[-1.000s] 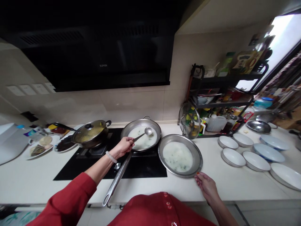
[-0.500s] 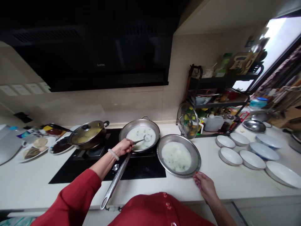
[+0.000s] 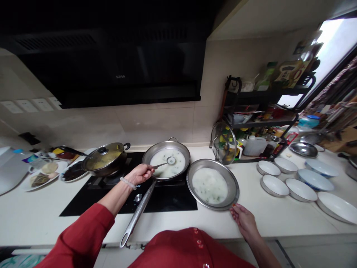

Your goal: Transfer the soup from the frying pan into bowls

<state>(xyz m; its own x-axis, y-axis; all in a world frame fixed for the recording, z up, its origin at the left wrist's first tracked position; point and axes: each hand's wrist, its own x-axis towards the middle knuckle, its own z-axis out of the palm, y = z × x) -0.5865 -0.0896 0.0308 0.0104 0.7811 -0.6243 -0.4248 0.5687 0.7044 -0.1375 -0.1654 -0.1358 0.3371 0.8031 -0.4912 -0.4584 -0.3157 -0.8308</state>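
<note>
My left hand is closed around the handle of a ladle. The ladle's bowl sits at the surface of a milky soup with green bits, inside a long-handled metal pan on the stove. Just right of the pan, a wide metal basin stands on the counter, holding similar white soup with greens. The fingers of my right hand pinch the basin's near right rim.
A lidded pot occupies the left of the black cooktop; plates of food lie beyond it. Several white bowls are grouped at right. A glass lid leans against a seasoning rack. The range hood hangs overhead.
My left hand has shifted left, drawing the ladle's bowl slightly left and back through the pan's soup. My right hand stays at the basin's rim.
</note>
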